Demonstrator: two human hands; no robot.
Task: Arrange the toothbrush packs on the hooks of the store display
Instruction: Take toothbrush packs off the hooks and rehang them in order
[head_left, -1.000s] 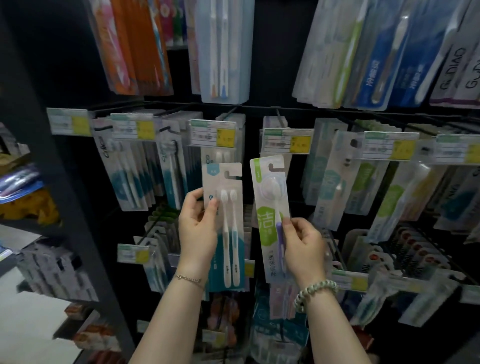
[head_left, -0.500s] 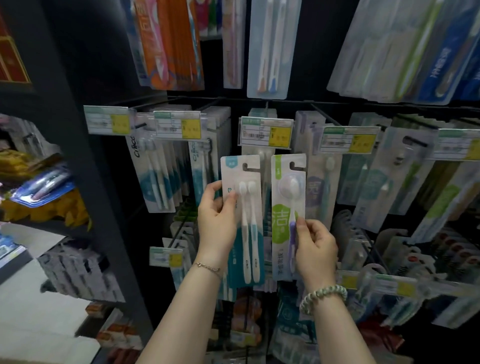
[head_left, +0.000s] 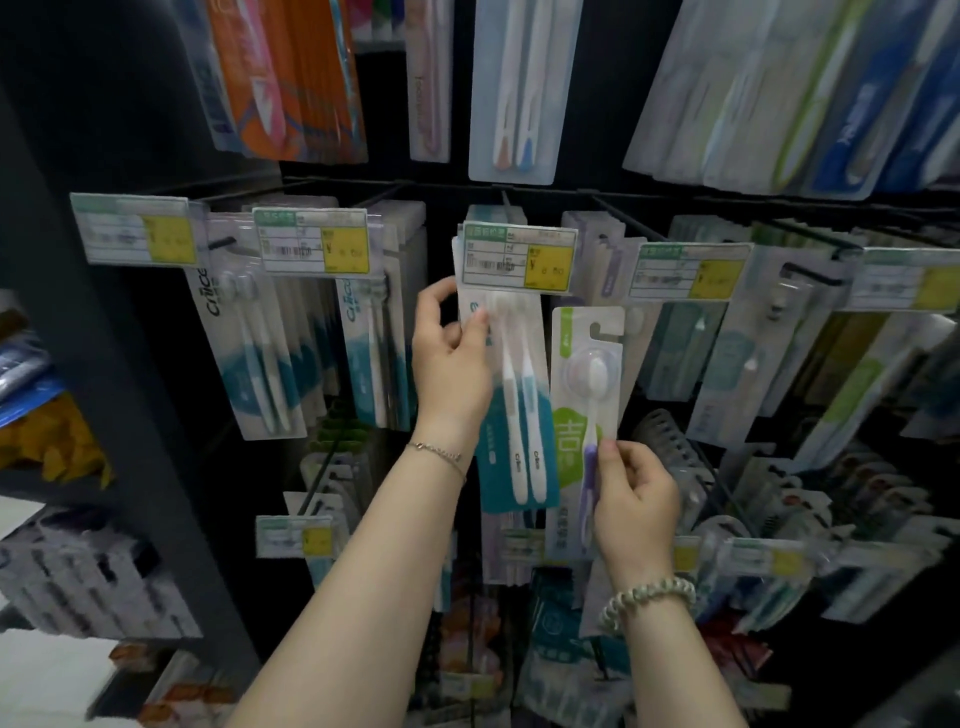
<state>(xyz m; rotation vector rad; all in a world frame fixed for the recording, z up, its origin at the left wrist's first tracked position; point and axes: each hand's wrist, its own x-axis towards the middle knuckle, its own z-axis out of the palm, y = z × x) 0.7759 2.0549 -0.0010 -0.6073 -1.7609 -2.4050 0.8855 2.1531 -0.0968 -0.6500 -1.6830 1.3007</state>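
Observation:
My left hand (head_left: 451, 358) pinches the left edge of a teal twin toothbrush pack (head_left: 519, 415), raised so its top is tucked behind the price tag (head_left: 517, 257) at the end of a middle-row hook. Whether the pack hangs on the hook is hidden by that tag. My right hand (head_left: 634, 499) grips the lower part of a green-and-white single toothbrush pack (head_left: 584, 395) with a purple handle, held upright just right of the teal pack, its hanging slot free below the tags.
Rows of hooks with hanging toothbrush packs fill the dark display: twin packs (head_left: 254, 353) at left, green packs (head_left: 852, 384) at right, taller packs (head_left: 511, 88) above. A dark upright post (head_left: 104, 364) and side shelves (head_left: 47, 431) stand left. Lower hooks (head_left: 675, 467) carry smaller items.
My left hand has lifted the teal pack up behind the middle price tag. My right hand holds the green pack at about the same height. The camera has moved closer.

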